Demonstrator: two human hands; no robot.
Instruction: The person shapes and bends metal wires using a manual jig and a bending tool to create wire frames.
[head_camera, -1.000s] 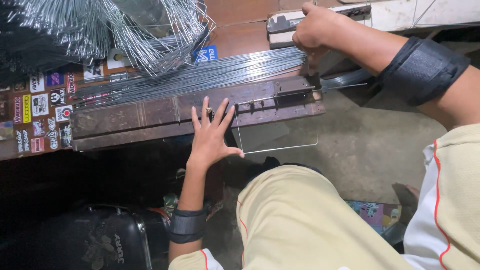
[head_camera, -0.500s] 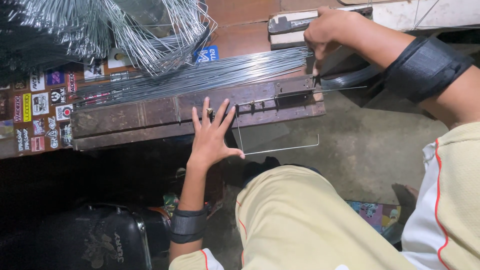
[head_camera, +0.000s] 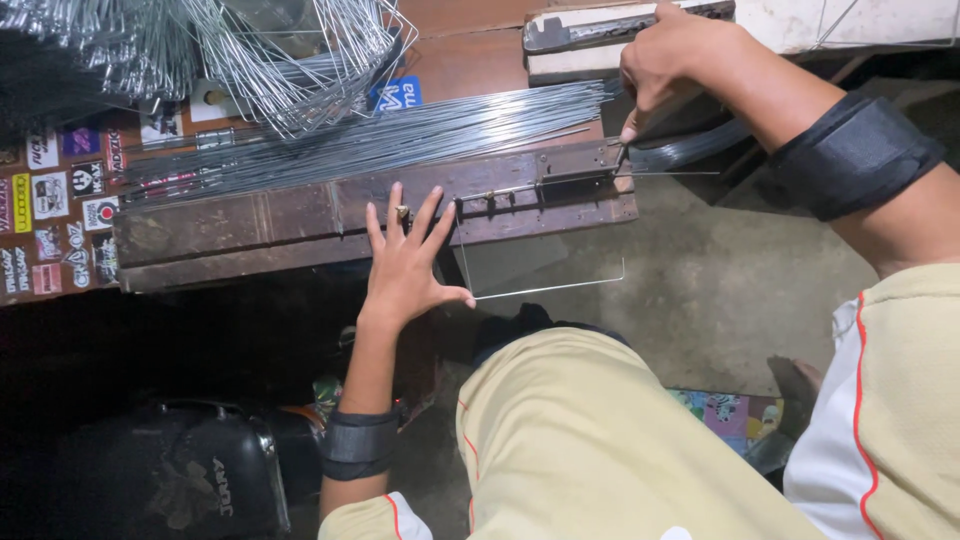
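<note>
My left hand (head_camera: 405, 262) lies flat with fingers spread on the front edge of a long wooden jig board (head_camera: 250, 215). Its thumb touches a thin wire (head_camera: 545, 289) that hangs bent in a square U below the board. My right hand (head_camera: 668, 62) is closed around the handle of a dark metal lever (head_camera: 690, 150) at the board's right end, fingertips down at the metal fitting (head_camera: 575, 183). A bundle of straight silver wires (head_camera: 400, 135) lies along the board just behind it.
A tangled pile of bent wire pieces (head_camera: 280, 55) sits at the back left. A white block with a metal part (head_camera: 600, 30) stands behind my right hand. Stickers (head_camera: 60, 200) cover the table's left. A black bag (head_camera: 170, 480) sits below, by my knee (head_camera: 600, 440).
My right hand has come down from beside the white block towards the board's right end, bringing the lever with it. My left hand has stayed flat in place.
</note>
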